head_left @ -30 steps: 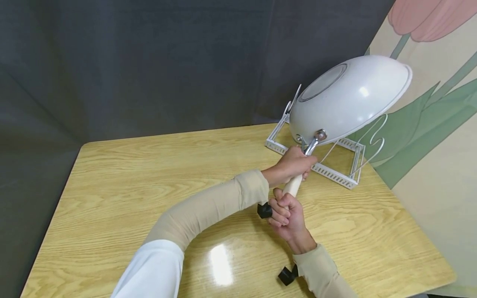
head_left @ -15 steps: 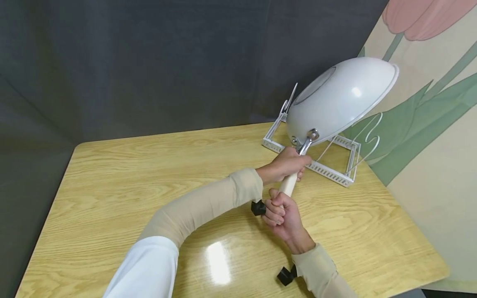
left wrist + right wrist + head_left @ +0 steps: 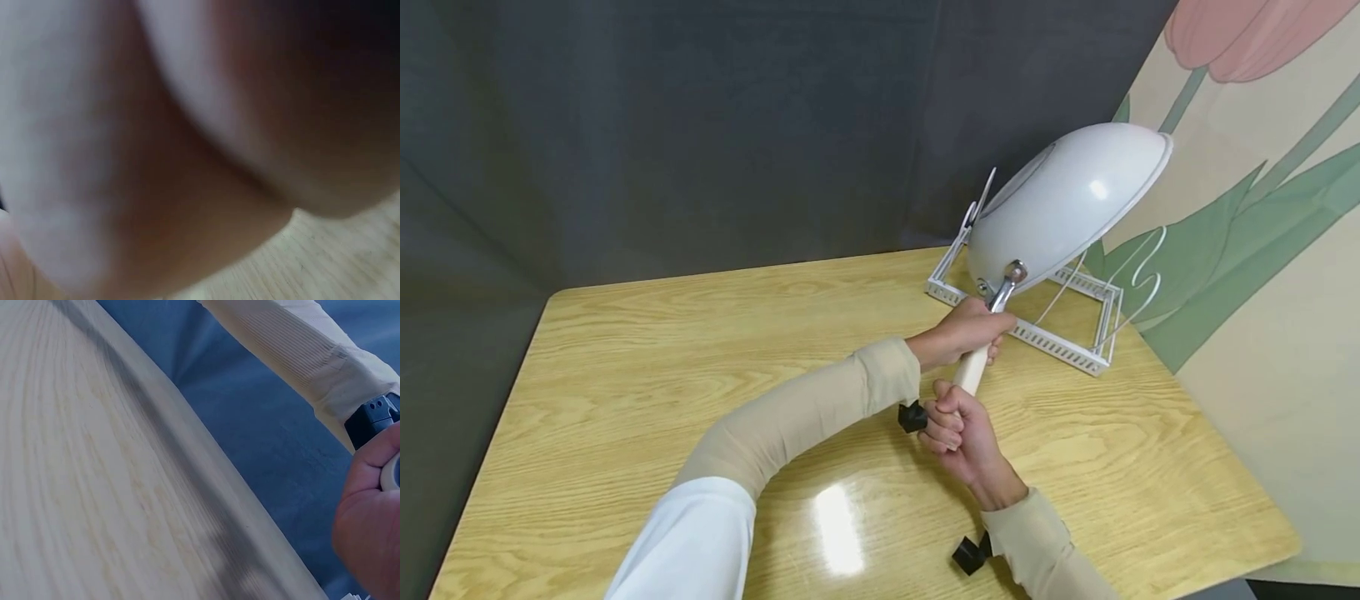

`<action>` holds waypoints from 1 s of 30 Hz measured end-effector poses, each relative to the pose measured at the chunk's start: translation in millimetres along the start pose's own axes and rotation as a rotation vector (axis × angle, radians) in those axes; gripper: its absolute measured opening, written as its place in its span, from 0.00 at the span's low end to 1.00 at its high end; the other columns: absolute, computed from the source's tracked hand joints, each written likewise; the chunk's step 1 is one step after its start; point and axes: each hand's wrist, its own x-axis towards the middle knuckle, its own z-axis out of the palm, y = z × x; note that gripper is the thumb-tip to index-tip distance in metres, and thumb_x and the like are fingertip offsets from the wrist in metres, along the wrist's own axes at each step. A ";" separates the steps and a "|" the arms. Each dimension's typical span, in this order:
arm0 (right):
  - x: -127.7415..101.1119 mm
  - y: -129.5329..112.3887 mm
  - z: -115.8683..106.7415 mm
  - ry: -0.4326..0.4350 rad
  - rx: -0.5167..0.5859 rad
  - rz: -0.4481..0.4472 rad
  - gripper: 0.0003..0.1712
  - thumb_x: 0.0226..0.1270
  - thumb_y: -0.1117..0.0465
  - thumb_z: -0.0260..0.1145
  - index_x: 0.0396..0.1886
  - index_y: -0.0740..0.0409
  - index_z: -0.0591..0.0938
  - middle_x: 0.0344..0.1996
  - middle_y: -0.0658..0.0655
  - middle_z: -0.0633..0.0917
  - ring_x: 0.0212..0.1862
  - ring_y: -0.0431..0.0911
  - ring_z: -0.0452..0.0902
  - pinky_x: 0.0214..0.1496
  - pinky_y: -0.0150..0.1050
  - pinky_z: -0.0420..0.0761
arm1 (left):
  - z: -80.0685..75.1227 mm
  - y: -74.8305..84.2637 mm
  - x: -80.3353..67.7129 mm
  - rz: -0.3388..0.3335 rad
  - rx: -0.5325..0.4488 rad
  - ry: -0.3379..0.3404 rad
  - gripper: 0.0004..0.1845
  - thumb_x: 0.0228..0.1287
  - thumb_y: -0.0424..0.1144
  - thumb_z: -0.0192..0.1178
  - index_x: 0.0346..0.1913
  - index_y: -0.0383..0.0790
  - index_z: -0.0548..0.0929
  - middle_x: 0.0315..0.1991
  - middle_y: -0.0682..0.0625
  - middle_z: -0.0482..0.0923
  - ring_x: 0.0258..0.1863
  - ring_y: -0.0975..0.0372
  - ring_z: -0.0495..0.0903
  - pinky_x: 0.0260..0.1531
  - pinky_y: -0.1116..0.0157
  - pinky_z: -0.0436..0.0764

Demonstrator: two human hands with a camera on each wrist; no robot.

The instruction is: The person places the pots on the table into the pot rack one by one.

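Note:
A white wok (image 3: pixel 1067 208) is held tilted on its side over a white metal rack (image 3: pixel 1060 346), its outer face toward me. Its cream handle (image 3: pixel 972 369) slants down toward the near side of the table. Close to the wok's metal handle joint, my left hand (image 3: pixel 964 335) grips the handle; in the left wrist view blurred skin of a hand (image 3: pixel 187 187) fills most of the picture. Lower down, my right hand (image 3: pixel 966 437) has its fingers curled round the handle's end. The wok hides part of the rack, so I cannot tell whether they touch.
The rack stands at the far right of the wooden table (image 3: pixel 700 358), with curved wire uprights at both ends. A dark curtain (image 3: pixel 737 133) hangs behind it. On the right is a wall with a painted flower (image 3: pixel 1240 33).
The wok has moved left and tipped further onto its side, its base turning away. Both hands have shifted left with the handle and keep their grip. The head view has also moved slightly.

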 end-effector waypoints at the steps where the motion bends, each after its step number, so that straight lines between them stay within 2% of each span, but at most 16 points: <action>1: 0.1 0.7 0.1 0.003 -0.003 0.002 0.16 0.63 0.73 0.40 0.21 0.51 0.54 0.12 0.45 0.55 0.13 0.35 0.51 0.17 0.24 0.58 | -0.7 -0.7 -0.3 -0.004 0.011 0.001 0.17 0.67 0.31 0.56 0.18 0.41 0.71 0.13 0.52 0.68 0.11 0.64 0.68 0.12 0.68 0.71; 6: -2.2 3.7 0.1 0.036 -0.011 0.022 0.16 0.65 0.73 0.40 0.21 0.51 0.53 0.12 0.45 0.54 0.13 0.35 0.50 0.18 0.24 0.61 | -3.6 -5.5 -2.3 -0.038 0.013 -0.007 0.17 0.68 0.31 0.56 0.18 0.42 0.71 0.14 0.52 0.68 0.12 0.63 0.69 0.13 0.69 0.72; 10: -2.7 4.6 -0.8 0.065 -0.031 0.036 0.17 0.65 0.72 0.39 0.21 0.51 0.52 0.12 0.44 0.54 0.13 0.34 0.52 0.18 0.23 0.62 | -5.3 -8.0 -2.5 -0.041 -0.019 -0.010 0.17 0.68 0.30 0.55 0.20 0.42 0.71 0.14 0.52 0.68 0.12 0.64 0.68 0.13 0.69 0.72; 16: -2.7 3.9 -1.3 0.105 -0.082 0.036 0.16 0.66 0.72 0.35 0.21 0.50 0.53 0.12 0.44 0.56 0.13 0.33 0.54 0.18 0.22 0.63 | -6.7 -8.5 -1.0 -0.038 -0.009 -0.018 0.14 0.68 0.30 0.55 0.22 0.41 0.71 0.14 0.52 0.68 0.12 0.64 0.69 0.13 0.69 0.72; 22: -4.7 2.4 0.1 0.150 -0.122 0.055 0.17 0.68 0.72 0.34 0.22 0.50 0.53 0.13 0.42 0.59 0.14 0.32 0.56 0.18 0.22 0.64 | -7.6 -10.2 0.4 -0.052 -0.077 -0.032 0.10 0.69 0.30 0.56 0.29 0.41 0.70 0.16 0.52 0.68 0.12 0.64 0.68 0.13 0.69 0.72; 30: -11.7 0.7 2.1 0.164 -0.148 0.069 0.17 0.69 0.72 0.33 0.23 0.50 0.54 0.13 0.42 0.59 0.14 0.33 0.55 0.18 0.23 0.61 | -4.0 -11.3 -1.0 -0.072 -0.125 -0.050 0.11 0.69 0.29 0.55 0.28 0.39 0.70 0.16 0.51 0.68 0.12 0.64 0.68 0.13 0.69 0.72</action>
